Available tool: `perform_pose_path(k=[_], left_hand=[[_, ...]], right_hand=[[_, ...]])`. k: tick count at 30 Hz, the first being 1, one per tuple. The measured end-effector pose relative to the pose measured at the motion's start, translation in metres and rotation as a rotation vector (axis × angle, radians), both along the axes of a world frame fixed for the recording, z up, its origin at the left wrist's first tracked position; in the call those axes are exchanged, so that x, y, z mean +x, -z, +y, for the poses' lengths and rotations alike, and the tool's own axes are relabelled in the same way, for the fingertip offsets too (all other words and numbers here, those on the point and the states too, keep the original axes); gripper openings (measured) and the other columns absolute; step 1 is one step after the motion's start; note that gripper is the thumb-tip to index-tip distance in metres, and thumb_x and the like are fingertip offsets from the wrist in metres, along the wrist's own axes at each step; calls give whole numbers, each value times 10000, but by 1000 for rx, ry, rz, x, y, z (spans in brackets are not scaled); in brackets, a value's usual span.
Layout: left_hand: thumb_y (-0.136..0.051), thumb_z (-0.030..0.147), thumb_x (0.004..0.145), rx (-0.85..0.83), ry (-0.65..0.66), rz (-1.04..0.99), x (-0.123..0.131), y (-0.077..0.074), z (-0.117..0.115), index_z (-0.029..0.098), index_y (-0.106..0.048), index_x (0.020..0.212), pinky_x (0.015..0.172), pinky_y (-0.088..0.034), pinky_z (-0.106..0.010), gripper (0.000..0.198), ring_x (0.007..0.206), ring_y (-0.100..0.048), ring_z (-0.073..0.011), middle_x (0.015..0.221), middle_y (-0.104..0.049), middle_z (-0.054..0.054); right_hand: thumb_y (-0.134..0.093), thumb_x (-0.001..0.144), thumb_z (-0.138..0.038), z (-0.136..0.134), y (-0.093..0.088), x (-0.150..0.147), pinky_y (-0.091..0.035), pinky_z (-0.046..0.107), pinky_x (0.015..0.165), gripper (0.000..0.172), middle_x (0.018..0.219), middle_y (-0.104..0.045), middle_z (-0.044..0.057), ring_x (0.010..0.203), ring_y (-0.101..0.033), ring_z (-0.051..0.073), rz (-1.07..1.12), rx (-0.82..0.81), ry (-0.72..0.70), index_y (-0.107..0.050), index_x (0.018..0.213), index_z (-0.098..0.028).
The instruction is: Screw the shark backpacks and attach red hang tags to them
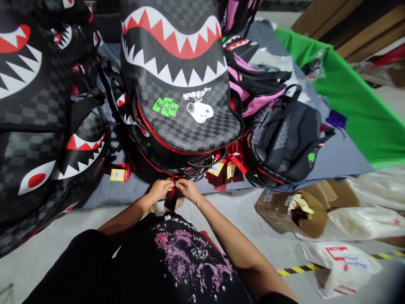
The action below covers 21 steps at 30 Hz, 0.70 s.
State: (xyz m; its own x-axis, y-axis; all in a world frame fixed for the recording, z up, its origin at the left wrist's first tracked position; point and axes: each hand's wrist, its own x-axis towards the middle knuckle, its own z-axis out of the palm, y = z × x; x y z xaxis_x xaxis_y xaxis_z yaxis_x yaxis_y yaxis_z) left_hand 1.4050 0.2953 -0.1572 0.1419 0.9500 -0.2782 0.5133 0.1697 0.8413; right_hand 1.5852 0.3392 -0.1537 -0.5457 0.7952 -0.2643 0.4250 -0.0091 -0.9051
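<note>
Head view, nearest first: both hands meet low at the middle, over the bare floor just short of the near edge of the grey mat. The left hand and right hand each pinch the top of one dark red tag with their fingertips, and the tag hangs down between them. It looks like thin card: light, fairly stiff and easy to crease, so it is best held by its top edge or by its string, as it is now. A cord may run from it, but that is too fine to tell. One loose yellow-and-red tag lies on the mat's near edge to the left. A bunch of about four red tags dangles under the middle shark pack. That pack is soft and bulky, with smooth, probably slippery faces; its straps or top loop would give the surest hold. At least four more shark packs are piled to the left. One black pack lies to the right, and about two pink packs behind it. One brown box sits on the floor at the right, and one green cloth lies beyond the mat's right edge.
</note>
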Motion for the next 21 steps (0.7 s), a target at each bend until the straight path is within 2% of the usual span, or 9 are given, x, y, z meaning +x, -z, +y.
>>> perform_pose_path(k=[7, 11, 17, 21], left_hand=[[-472, 266, 900, -32, 154, 220, 2, -12, 5, 237, -736, 939, 772, -430, -235, 268, 904, -662, -177, 994, -741, -20], [-482, 273, 893, -78, 206, 314, 6, -16, 12, 251, -718, 911, 731, -422, -228, 238, 851, -665, -162, 925, -740, 3], [-603, 312, 823, -137, 321, 419, 9, -28, 28, 237, -675, 815, 652, -419, -202, 104, 771, -664, -139, 801, -719, 31], [-562, 316, 864, -129, 378, 484, 11, -37, 28, 262, -696, 900, 766, -444, -228, 149, 888, -667, -166, 916, -729, 10]], right_hand=[[-492, 797, -114, 4, -9, 1, -357, 219, 640, 155, 672, -566, -10, 630, -479, 114, -124, 163, -114, -574, 680, -174], [-515, 774, -81, 4, -14, 0, -351, 221, 650, 141, 695, -578, 4, 655, -488, 122, -202, 243, -165, -548, 676, -178], [-550, 770, -75, 6, -19, 0, -345, 235, 661, 132, 752, -632, 37, 710, -540, 145, -289, 308, -216, -563, 690, -179], [-534, 817, -104, 3, -16, -2, -354, 241, 689, 144, 768, -640, 46, 735, -549, 152, -286, 291, -199, -579, 703, -179]])
